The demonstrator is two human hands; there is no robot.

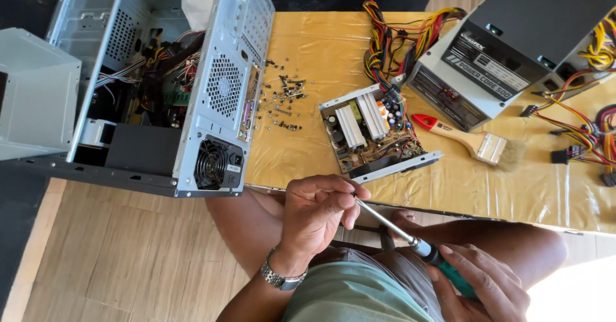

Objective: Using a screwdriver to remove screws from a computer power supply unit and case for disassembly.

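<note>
Surroundings: open computer case (192, 91) far left; loose screws (282, 97) just right of it; opened power supply board (372, 132) at centre; red-handled brush (462, 139) to its right; boxed power supply (513, 46) far right, amid coloured cable bundles (398, 36).
Count: one screwdriver, one brush, one case, two hands.
Screwdriver (410, 238): near centre, above the lap, shaft slanting up-left.
Left hand (317, 216): fingertips pinched on shaft tip.
Right hand (478, 283): curled around green handle.
</note>
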